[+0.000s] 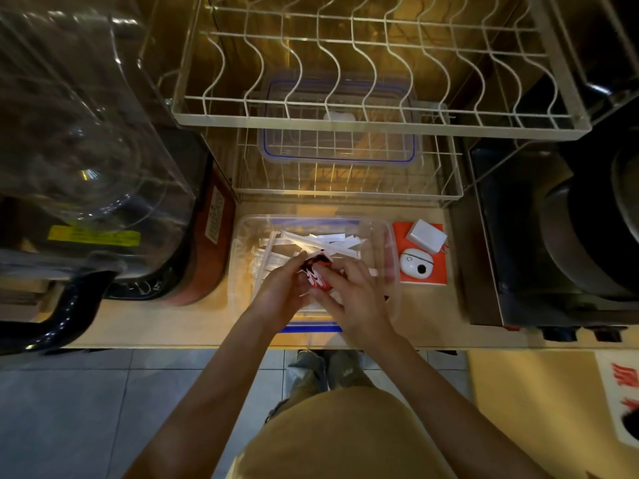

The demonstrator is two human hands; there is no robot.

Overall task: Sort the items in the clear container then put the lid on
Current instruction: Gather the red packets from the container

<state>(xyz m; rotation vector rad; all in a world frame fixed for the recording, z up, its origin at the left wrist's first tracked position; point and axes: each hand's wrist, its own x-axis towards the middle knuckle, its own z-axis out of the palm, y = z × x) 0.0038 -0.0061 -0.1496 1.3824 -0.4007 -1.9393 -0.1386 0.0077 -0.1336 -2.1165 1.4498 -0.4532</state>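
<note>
Gripping one red packet [316, 275] together, left hand [280, 292] and right hand [356, 299] work over one clear container [387, 236] of many white wrapped straws [321, 240]; one lid [339, 150] sits behind it on the wire rack, worktop [207, 316] bare left of it.

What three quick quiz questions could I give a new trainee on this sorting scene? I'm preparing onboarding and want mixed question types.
1. True or false: the clear blue-rimmed plastic lid is already on the clear plastic container.
2. Which items do both hands hold over the container? A) white paper-wrapped straws B) red and black sachets C) white charger block
3. Fill in: the white earbud case lies on a flat ____ card.

Key: 1 false, it lies on the lower wire rack. 2 B, between the left hand and right hand. 3 orange.
</note>
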